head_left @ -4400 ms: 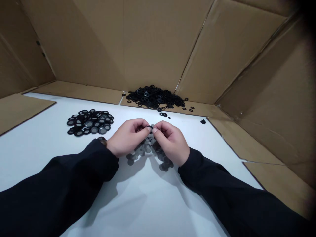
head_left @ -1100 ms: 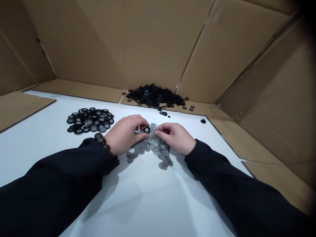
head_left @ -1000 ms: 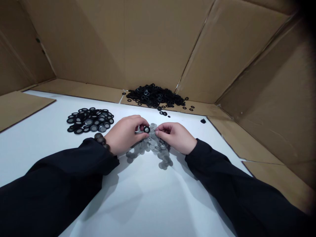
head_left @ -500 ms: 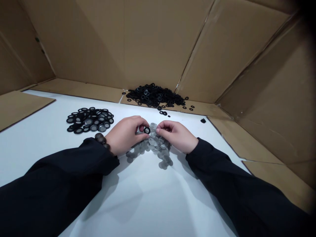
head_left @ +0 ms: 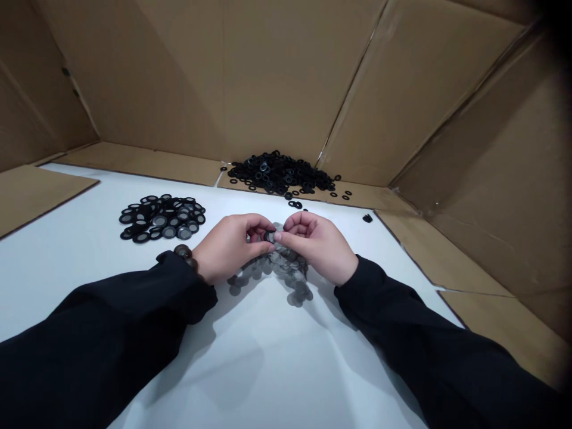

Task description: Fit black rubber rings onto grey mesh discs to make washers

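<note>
Black ring (head_left: pixel 269 236), half hidden, is pinched between the fingers of the left hand (head_left: pixel 230 247) and right hand (head_left: pixel 315 244), just above the grey mesh discs (head_left: pixel 292 280).

A white board (head_left: pixel 250 369) holds black-rimmed washers (head_left: pixel 163 217) and grey mesh discs (head_left: pixel 297 292).

Black rubber washer (head_left: pixel 269 236), pinched, over grey mesh discs (head_left: pixel 292 277)

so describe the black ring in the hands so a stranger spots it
On the white surface walled by cardboard, the left hand and right hand meet above a spread of grey mesh discs. The black ring is the one pinched between them, unlike the loose black rings heaped at the back.
</note>
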### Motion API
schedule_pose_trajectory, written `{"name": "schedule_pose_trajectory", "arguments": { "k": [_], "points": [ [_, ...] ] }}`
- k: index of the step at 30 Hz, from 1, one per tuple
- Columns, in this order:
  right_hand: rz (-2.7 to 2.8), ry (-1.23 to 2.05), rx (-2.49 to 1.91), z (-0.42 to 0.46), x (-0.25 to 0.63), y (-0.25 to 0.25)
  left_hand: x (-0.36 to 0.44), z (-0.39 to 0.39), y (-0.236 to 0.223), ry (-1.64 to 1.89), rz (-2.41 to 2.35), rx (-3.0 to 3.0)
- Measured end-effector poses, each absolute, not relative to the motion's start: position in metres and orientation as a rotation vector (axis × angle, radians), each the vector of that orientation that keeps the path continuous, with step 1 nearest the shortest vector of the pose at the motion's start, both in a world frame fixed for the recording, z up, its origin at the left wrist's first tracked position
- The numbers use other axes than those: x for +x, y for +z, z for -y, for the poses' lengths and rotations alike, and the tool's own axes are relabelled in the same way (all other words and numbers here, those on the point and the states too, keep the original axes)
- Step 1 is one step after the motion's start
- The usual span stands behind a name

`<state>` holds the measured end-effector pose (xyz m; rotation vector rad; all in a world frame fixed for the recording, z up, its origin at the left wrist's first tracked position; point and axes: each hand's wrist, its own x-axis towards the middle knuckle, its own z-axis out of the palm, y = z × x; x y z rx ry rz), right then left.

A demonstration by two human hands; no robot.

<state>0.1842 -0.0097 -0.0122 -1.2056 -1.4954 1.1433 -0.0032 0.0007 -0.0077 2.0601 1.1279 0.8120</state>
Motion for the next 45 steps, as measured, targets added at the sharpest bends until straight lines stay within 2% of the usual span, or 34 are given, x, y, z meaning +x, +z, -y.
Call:
{"name": "schedule_pose_trajectory", "arguments": {
  "k": [8,21,30,36,45],
  "points": [
    [1.462,1.186,-1.177,0.011,0.183,-0.011,-0.003,-0.001,-0.008,0.808,-1.088,1.971],
    [1.557,0.994,-1.306,0.012,0.182,-0.011,0.001,0.0,-0.006,0.789,-1.055,1.958],
    [1.49,1.232,-1.291,0.016,0.181,-0.01,0.005,0.002,-0.004,0.846,-0.95,1.92],
    [1.557,1.109,-1.259,0.015,0.18,-0.012,0.006,0.0,-0.007,0.863,-0.965,1.715],
    [1.506,1.113,-1.177,0.016,0.176,-0.013,0.006,0.001,-0.002,0.832,-1.097,1.658]
  ]
}}
